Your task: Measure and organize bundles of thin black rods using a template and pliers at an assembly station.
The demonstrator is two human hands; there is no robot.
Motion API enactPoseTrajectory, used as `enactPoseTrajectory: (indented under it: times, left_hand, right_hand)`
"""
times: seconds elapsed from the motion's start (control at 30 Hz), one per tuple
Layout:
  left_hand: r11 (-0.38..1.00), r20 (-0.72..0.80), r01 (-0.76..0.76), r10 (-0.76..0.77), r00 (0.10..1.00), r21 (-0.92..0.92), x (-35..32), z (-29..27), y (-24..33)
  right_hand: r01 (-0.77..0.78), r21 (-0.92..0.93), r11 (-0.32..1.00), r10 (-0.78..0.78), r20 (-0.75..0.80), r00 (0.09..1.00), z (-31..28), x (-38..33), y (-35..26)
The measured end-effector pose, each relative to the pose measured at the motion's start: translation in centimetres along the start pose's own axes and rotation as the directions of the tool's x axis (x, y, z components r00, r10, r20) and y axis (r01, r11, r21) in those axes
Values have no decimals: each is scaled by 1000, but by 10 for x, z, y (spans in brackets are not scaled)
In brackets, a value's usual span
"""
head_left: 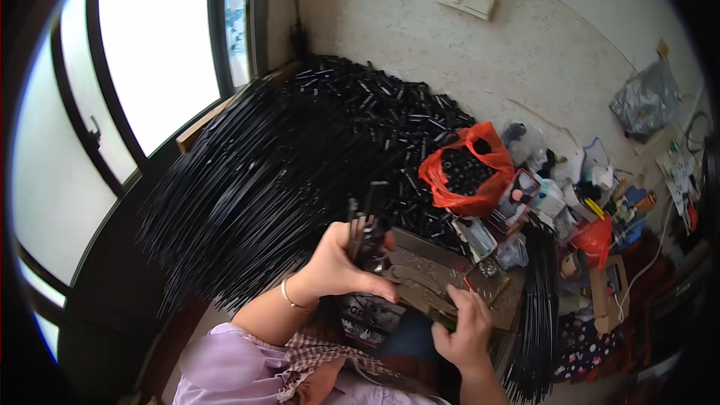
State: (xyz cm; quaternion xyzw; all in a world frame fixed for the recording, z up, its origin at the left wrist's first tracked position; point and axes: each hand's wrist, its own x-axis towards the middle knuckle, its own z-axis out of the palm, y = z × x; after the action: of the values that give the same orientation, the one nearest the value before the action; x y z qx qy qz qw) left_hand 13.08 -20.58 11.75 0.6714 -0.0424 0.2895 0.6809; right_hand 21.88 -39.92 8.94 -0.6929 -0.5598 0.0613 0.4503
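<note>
Hands at work beside heaped black rods [247, 172].
We see our left hand [341, 266] with fingers clamped on black sticks [364, 229]; right hand [465, 330] fingers curled on the cluttered surface [420, 270]; red bag [469, 169] behind.

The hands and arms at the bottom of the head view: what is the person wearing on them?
Both hands are bare, without gloves. The left hand has a thin pale bangle at the wrist, and a loose lilac sleeve with a checked cuff is pushed back. The right hand has no visible jewellery or sleeve.
</note>
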Motion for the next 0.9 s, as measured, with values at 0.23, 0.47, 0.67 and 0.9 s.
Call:
enactPoseTrajectory:
  times: [0.23,0.47,0.67,0.9]
  left_hand:
    - [985,139,-58,81,987,-164,-17,-7,-3]
    - [996,-56,-76,74,996,-45,-11,-12,-7]
    - [992,120,-116,120,985,-41,-7,-16,-21]
    - [986,74,-132,125,989,98,-3,-17,-23]
  right_hand:
    - [-647,545,534,211,655,725,27,-13,-13]
    - [-14,-413,911,-57,-160,985,17,-7,-6]
    - [-843,538,6,229,820,525,22,-20,6]
    - [-53,-106,993,59,58,997,27,3,12]
